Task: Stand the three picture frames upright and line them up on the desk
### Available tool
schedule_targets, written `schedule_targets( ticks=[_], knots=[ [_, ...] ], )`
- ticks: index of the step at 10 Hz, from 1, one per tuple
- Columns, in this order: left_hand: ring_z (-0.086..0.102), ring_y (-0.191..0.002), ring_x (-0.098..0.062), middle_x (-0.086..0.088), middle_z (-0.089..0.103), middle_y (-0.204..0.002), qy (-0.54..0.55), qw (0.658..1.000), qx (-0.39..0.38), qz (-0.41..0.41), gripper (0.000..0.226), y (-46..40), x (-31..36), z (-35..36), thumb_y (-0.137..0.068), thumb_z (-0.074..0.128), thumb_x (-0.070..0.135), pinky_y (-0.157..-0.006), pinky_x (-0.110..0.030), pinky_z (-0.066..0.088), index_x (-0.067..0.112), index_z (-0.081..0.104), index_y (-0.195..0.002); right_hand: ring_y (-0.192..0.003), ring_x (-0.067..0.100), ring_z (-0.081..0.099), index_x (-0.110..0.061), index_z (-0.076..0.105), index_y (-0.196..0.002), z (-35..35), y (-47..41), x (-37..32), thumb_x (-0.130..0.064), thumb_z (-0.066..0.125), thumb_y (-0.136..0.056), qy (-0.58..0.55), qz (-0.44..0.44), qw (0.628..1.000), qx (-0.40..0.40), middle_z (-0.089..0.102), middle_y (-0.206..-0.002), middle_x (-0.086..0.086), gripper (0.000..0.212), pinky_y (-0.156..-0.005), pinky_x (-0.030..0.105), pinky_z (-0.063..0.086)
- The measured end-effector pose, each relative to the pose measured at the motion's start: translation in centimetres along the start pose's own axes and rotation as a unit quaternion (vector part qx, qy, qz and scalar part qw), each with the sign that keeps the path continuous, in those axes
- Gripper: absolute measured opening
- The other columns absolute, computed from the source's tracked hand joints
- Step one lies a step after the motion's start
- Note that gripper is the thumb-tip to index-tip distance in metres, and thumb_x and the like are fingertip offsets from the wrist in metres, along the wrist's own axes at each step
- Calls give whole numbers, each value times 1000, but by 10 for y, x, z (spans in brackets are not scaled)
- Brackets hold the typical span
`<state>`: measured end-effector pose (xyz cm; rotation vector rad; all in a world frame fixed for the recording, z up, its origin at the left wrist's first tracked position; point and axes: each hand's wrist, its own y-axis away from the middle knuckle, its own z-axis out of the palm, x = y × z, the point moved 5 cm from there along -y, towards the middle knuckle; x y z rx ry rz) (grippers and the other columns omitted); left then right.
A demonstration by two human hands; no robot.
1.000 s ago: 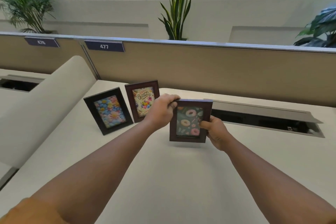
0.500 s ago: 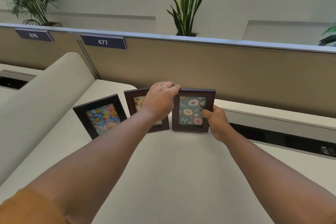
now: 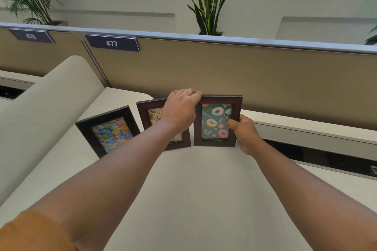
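Three picture frames stand in a row on the cream desk (image 3: 204,199), close to the tan partition. The black frame with coloured flowers (image 3: 111,131) is on the left, leaning back. A brown birthday-card frame (image 3: 152,118) stands in the middle, partly hidden by my left hand. The brown donut frame (image 3: 216,121) stands upright at the right, its bottom edge on the desk. My left hand (image 3: 180,111) grips its top left corner. My right hand (image 3: 243,133) holds its right edge, thumb on the front.
The tan partition (image 3: 244,79) with label 477 (image 3: 113,43) rises right behind the frames. An open cable trough (image 3: 316,154) runs along the desk to the right. A curved cream divider (image 3: 47,108) borders the left. Plants stand beyond the partition.
Both hands carried the donut frame away from me and set it beside the birthday frame near the partition. Since half a second ago it has barely moved.
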<state>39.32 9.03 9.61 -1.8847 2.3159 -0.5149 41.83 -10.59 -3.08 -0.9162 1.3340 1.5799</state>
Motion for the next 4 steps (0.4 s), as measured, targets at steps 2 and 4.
schedule_targets(
  ticks=[2,4],
  knots=[
    [57,-118,-32,-7,66,-124,-8,1000,-9,6,51,0,1,3,-86,53,-2,-100,-42,38,13,56,-134,-90,27,78,-12,68,-114,0,2,-6,0,62,-94,16,2,1000,-2,78,-110,15,24,-78,46,64],
    [37,-145,-31,-11,50,-151,-26,1000,1,-12,61,9,3,2,-91,52,3,-117,-44,26,11,41,-151,-97,10,73,-17,60,-126,0,26,-16,0,63,-92,91,-63,994,24,68,-132,8,38,-64,28,61]
  ],
)
